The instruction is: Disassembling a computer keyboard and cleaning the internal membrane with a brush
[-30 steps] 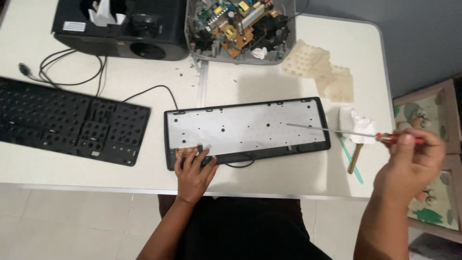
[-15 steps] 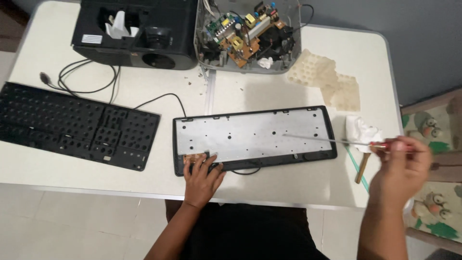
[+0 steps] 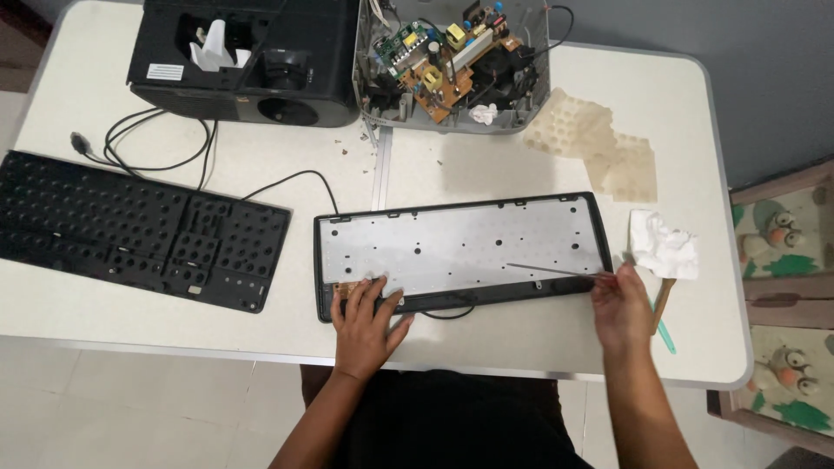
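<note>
**Screwdriver drawn in over the opened keyboard**

White table [image 3: 539, 334], whole frame. Keyboard base [image 3: 460, 252], metal plate up, sits centre. Black key frame [image 3: 130, 230] at left; two opened devices along the top. Left hand [image 3: 365, 321] lies flat, fingers spread, pinning the base's lower-left corner. Right hand [image 3: 621, 304], closer in than a second ago, fingers closed around the screwdriver [image 3: 556, 270], tip now over the plate's right half.
</note>
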